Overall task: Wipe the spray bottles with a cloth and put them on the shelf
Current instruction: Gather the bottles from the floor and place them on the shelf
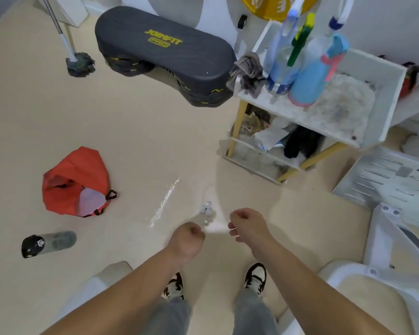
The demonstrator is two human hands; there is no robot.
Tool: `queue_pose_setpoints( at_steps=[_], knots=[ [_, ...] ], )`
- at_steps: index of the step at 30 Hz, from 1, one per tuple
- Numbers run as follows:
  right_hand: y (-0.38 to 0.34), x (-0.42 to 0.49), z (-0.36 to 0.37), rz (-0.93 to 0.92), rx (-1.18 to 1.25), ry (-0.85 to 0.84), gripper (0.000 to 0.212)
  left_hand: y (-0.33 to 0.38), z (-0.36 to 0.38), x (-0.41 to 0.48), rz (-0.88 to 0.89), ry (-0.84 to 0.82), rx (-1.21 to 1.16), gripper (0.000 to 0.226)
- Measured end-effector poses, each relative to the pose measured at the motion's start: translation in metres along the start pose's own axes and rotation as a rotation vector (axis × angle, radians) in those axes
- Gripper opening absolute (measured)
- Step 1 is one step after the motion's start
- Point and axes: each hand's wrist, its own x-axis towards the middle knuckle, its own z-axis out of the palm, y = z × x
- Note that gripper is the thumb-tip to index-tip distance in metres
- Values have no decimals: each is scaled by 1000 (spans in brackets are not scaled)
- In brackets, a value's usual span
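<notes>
While both arms stretch forward over the floor, left hand (186, 240) and right hand (247, 228) hang loosely curled, empty; spray bottles (300, 71) stand bunched on the shelf (394, 97) top tier, cloth (247, 71) beside them.

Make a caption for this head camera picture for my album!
Left hand and right hand hang empty; spray bottles stand on the white shelf beside a cloth.
</notes>
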Motion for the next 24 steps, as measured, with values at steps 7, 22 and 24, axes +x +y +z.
queue_pose_setpoints(
  at_steps=[7,22,24],
  knots=[
    [85,123,73,-11,-211,-28,15,-83,9,146,92,58,110,25],
    [272,427,189,-219,-383,-132,110,-158,103,504,637,-42,1094,97],
    [280,440,202,-262,-312,-78,104,-168,107,519,631,-55,1026,91]
  ],
)
